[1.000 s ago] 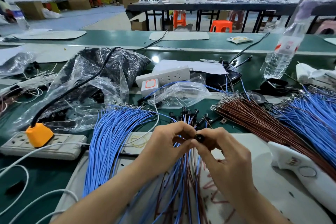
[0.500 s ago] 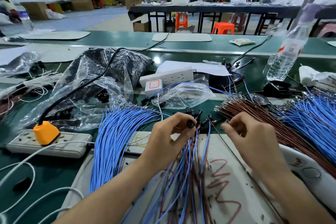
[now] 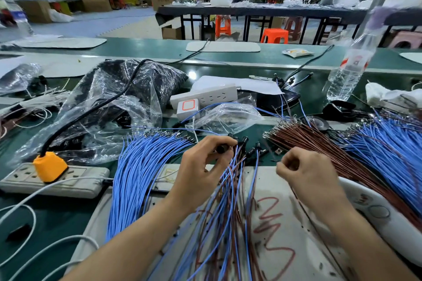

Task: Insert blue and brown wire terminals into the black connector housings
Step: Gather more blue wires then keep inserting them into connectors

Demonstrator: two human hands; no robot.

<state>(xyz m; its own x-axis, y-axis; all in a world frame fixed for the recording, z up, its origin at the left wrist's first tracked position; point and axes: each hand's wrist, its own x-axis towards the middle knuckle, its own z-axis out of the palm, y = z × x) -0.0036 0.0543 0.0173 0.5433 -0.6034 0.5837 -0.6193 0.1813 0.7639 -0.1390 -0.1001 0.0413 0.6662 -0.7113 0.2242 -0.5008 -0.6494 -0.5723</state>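
My left hand (image 3: 201, 169) pinches a black connector housing (image 3: 221, 149) whose blue and brown wires (image 3: 228, 207) trail down over the white board (image 3: 274, 185). Several more black housings (image 3: 245, 139) with wires lie just beyond its fingertips. My right hand (image 3: 308, 173) is curled shut to the right, at the near edge of the brown wire bundle (image 3: 315, 141); a thin brown wire runs from its pinched fingers back under the wrist. Loose blue wire bundles fan out on the left (image 3: 141, 178) and on the far right (image 3: 388, 157).
A power strip (image 3: 75, 187) with an orange plug (image 3: 49, 165) lies at the left. Behind it is a clear bag of black parts (image 3: 114, 102). A white power strip (image 3: 205, 97), a water bottle (image 3: 349, 73) and a white hand tool (image 3: 388, 223) ring the work area.
My right hand let go of the housing, reached right to the brown bundle, then drew back a little with its fingers pinched shut. My left hand kept hold of the housing.
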